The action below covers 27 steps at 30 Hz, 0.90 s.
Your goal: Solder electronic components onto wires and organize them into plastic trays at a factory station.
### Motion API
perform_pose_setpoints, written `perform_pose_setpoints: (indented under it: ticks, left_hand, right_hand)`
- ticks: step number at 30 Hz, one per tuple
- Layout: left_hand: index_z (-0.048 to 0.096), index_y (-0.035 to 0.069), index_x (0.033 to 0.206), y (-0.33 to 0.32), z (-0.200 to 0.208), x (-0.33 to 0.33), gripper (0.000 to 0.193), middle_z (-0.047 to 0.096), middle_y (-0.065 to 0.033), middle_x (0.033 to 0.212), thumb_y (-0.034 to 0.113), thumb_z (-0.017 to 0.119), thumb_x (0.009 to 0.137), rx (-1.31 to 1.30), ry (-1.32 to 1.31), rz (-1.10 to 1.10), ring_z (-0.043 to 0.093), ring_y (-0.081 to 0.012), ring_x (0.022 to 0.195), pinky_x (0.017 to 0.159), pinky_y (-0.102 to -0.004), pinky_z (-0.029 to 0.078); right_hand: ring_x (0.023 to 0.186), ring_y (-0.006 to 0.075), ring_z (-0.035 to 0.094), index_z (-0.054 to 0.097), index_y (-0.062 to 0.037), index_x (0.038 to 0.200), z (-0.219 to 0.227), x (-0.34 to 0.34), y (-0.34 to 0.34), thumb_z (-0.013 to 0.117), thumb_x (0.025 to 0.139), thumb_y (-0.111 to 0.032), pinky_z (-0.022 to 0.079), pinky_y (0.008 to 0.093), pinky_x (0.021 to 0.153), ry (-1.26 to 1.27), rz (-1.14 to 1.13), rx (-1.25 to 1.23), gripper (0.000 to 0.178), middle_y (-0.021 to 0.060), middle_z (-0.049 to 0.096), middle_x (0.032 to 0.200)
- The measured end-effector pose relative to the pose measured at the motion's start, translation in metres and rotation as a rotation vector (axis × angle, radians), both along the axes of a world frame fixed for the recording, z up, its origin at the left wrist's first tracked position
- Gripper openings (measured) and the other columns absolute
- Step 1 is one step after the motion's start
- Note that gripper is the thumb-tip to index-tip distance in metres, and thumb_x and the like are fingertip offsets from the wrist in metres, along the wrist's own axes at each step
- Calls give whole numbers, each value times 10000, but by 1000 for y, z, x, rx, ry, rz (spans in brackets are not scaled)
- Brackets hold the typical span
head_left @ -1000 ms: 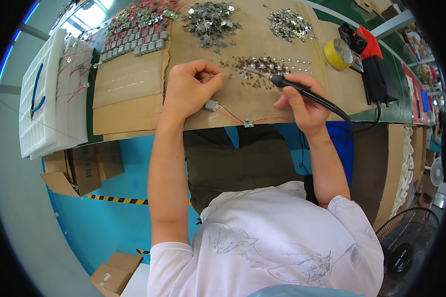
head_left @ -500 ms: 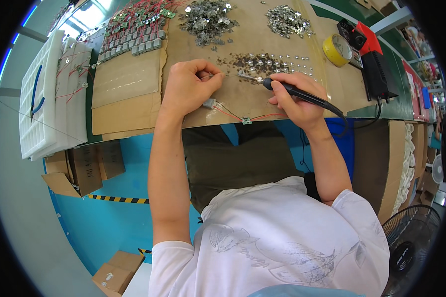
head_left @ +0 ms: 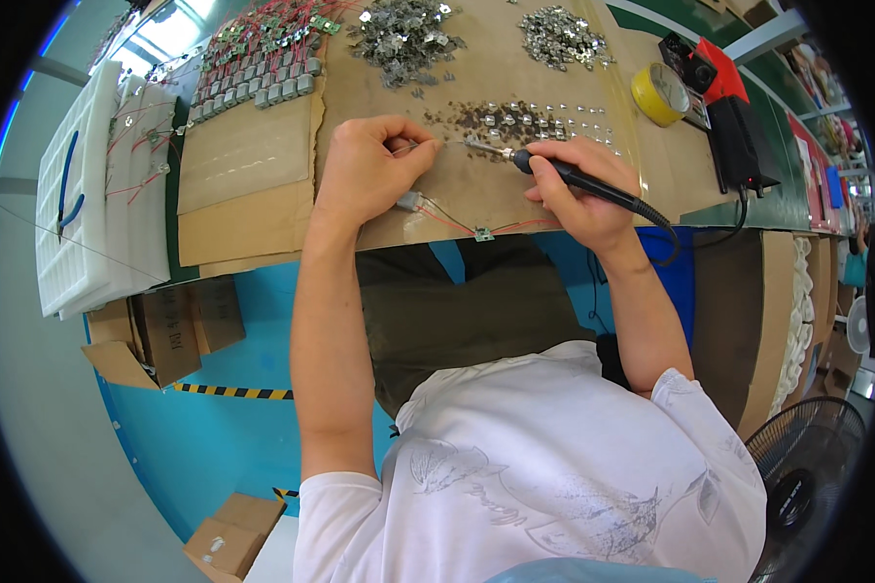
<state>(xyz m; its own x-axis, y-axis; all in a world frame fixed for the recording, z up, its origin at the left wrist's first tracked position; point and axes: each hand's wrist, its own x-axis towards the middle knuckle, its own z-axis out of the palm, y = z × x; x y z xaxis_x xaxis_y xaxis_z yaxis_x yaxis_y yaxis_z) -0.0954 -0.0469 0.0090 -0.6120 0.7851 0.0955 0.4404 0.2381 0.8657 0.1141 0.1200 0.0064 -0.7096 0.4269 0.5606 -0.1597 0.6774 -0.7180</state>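
Note:
My left hand [head_left: 371, 167] is closed in a pinch on a thin wire, most of it hidden by the fingers. My right hand [head_left: 593, 194] grips a black soldering iron [head_left: 608, 189] like a pen. The iron's metal tip points left, a short way from my left fingertips, above the brown sheet. Below my left wrist lies a small grey motor [head_left: 409, 201]. Red and dark wires run from it to a small green circuit board [head_left: 483, 234] at the table's front edge.
Rows of small metal clips [head_left: 544, 124] lie beyond the iron. Heaps of metal parts [head_left: 403, 39] and shiny pieces [head_left: 562, 37] sit farther back. Wired motors [head_left: 282, 85] stand left; yellow tape [head_left: 659, 95] and a black power unit [head_left: 739, 146] right. White foam trays [head_left: 92, 194] edge the table.
The soldering iron's tip has shifted slightly left, toward my left fingertips. My left hand keeps its pinch in nearly the same place.

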Motion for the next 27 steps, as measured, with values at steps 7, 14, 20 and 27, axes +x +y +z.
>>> perform_pose_setpoints:
  ticks: [7, 14, 20, 27]
  left_hand:
    - [788, -14, 891, 0, -2, 0, 192, 625, -19, 606, 170, 805, 837, -4, 33, -13, 540, -86, 557, 547, -285, 456]
    - [796, -19, 919, 1, 1, 3, 201, 651, -30, 626, 165, 815, 841, -7, 10, -12, 562, -84, 576, 562, -283, 469]
    - [808, -15, 946, 2, 1, 3, 194, 696, -56, 669, 150, 822, 845, -5, 7, 3, 598, -87, 612, 589, -280, 494]
    - [820, -4, 954, 3, 3, 5, 198, 765, -105, 760, 154, 835, 837, -2, 8, 5, 666, -111, 659, 638, -280, 541]
  right_hand:
    - [583, 138, 647, 777, -11, 991, 0, -2, -4, 782, 844, -18, 473, 265, 541, 37, -24, -43, 146, 58, 685, 690]
    - [585, 140, 644, 777, -12, 986, 3, -1, -4, 777, 847, -13, 473, 265, 543, 38, -29, 17, 139, 55, 680, 685]
    - [585, 147, 638, 774, -12, 973, 3, -3, -3, 775, 842, -15, 472, 270, 542, 40, -31, 5, 130, 60, 680, 690]
    - [592, 152, 637, 777, -16, 972, 1, -2, -2, 778, 837, -18, 480, 271, 545, 29, -40, 24, 134, 66, 690, 710]
